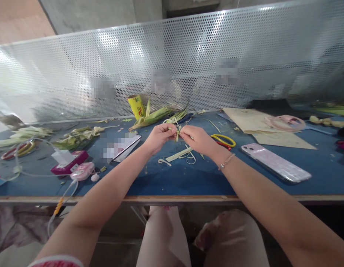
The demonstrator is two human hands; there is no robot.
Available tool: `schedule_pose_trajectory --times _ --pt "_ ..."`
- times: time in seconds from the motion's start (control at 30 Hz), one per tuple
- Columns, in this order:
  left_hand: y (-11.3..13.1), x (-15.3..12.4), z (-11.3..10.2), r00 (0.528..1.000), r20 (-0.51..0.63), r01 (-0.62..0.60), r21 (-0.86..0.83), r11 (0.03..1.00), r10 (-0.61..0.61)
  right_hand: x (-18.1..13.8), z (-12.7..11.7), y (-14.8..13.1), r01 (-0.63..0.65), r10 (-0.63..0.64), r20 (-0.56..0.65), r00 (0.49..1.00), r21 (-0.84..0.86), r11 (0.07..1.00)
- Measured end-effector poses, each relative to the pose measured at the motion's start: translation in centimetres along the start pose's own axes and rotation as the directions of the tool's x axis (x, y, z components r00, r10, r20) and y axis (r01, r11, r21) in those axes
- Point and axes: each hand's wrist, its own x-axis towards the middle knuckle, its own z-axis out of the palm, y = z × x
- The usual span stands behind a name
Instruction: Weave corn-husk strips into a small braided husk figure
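My left hand and my right hand meet over the middle of the blue table. Fingers of both are pinched on a small bundle of pale green husk strips, whose loose ends stick up and hang down between them. Just below lie cut husk strips and a few thin curls. Behind my hands rests a green corn husk beside a yellow can-like tube. Yellow-handled scissors, partly hidden by my right wrist, lie to the right.
A pink phone lies at the right, near brown paper sheets and a roll of pink tape. On the left are a propped phone, a purple box, a pink case with cable and dried husks. A perforated metal screen stands behind.
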Motion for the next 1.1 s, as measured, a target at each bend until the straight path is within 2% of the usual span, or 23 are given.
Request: schedule_pose_trajectory --times 0.33,0.43,0.53,0.63,0.73,0.83,1.0,1.1 --pt "0.2 -0.1 0.0 0.987 0.063 0.149 -0.025 0.988 -0.148 -0.1 -0.1 0.6 -0.049 0.045 0.048 0.998 0.092 0.995" --pt "0.1 -0.3 0.7 0.982 -0.006 0.188 -0.034 0.982 -0.188 -0.1 -0.1 0.6 -0.059 0.056 0.049 0.997 0.062 0.996" --pt "-0.2 -0.5 1.9 0.964 -0.151 0.227 0.041 0.973 -0.218 -0.1 0.1 0.4 -0.057 0.056 0.058 0.997 0.014 0.998" --pt "-0.6 -0.8 2.8 0.961 -0.255 0.146 0.136 0.98 -0.108 0.0 0.6 0.1 -0.059 0.059 0.059 0.996 -0.008 0.998" --pt "-1.0 -0.9 3.0 0.96 -0.279 0.034 0.226 0.974 0.032 0.0 1.0 0.1 -0.047 0.048 0.071 0.996 -0.022 0.999" --pt "-1.0 -0.8 2.9 0.964 -0.255 -0.025 0.201 0.979 0.077 0.0 1.0 0.2 -0.048 0.05 0.052 0.997 -0.028 0.998" --pt "-0.7 -0.8 2.5 0.99 -0.136 -0.038 0.058 0.998 0.045 0.0 0.6 0.0 -0.061 0.061 -0.01 0.998 0.007 0.998" --pt "-0.3 -0.7 1.9 0.998 -0.061 -0.002 0.022 1.0 0.003 0.0 0.4 -0.1 -0.044 0.045 -0.032 0.998 0.042 0.998"
